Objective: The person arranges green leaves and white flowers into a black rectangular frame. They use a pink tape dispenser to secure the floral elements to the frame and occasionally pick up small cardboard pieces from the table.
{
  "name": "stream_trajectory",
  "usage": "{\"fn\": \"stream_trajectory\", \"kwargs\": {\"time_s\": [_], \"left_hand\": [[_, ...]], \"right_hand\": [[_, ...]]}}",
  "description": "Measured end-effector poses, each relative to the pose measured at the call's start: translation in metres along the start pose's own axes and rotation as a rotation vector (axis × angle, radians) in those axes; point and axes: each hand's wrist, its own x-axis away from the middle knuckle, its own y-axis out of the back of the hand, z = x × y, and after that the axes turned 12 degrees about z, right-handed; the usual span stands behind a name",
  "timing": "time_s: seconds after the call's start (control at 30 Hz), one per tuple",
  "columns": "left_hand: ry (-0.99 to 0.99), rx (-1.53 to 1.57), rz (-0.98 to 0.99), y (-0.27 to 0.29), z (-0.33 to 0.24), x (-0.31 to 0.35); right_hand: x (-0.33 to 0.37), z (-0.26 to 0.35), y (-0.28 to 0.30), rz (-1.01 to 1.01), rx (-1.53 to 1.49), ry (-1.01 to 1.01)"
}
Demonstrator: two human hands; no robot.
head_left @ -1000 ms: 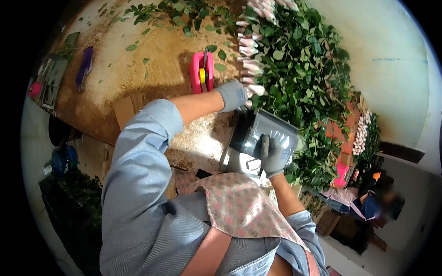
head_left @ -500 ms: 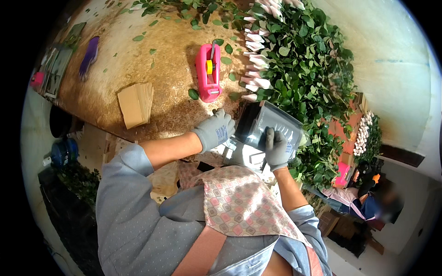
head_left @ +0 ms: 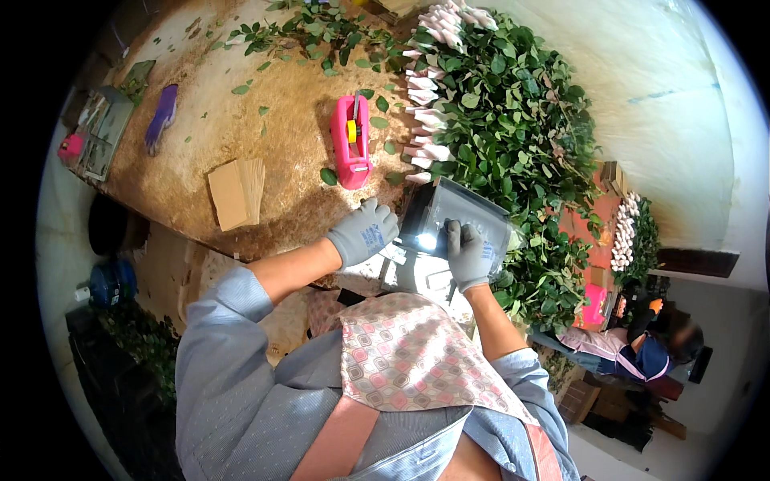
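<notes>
A clear plastic sleeve (head_left: 449, 224) is being held at the near edge of the counter (head_left: 273, 184), just below the wrapped flower stems (head_left: 425, 120). It is being pinched at its lower edge by the right hand (head_left: 469, 256), fingers closed on the film, while the gloved left hand (head_left: 362, 232) is being rested against its left side — whether that hand is gripping cannot be told. The sleeve is best being kept taut and flat between both hands, judging by the glare, so creases are being avoided. A pink tape dispenser (head_left: 350, 140) is lying just beyond — cardboard pieces (head_left: 235, 192) further left.
</notes>
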Motion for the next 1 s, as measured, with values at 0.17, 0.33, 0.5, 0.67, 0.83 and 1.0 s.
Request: {"fn": "stream_trajectory", "kwargs": {"time_s": [0.17,0.33,0.5,0.67,0.83,1.0], "left_hand": [[0.037,-0.030,-0.036,0.000,-0.004,0.003],[-0.048,-0.147,0.065,0.019,-0.011,-0.010],[-0.044,0.112,0.022,0.004,-0.010,-0.014],[0.025,0.259,0.121,-0.006,-0.016,-0.022],[0.032,0.082,0.197,0.010,-0.021,-0.019],[0.047,0.169,0.204,0.069,-0.004,0.007]], "right_hand": [[0.001,0.009,0.002,-0.019,-0.004,0.017],[0.003,0.010,0.005,-0.028,0.065,0.043],[0.006,0.013,0.008,-0.019,0.103,0.039],[0.007,0.007,0.008,-0.078,0.112,0.078],[0.006,0.009,0.018,-0.050,0.042,0.068],[0.016,-0.008,0.028,-0.015,-0.192,0.167]]}}
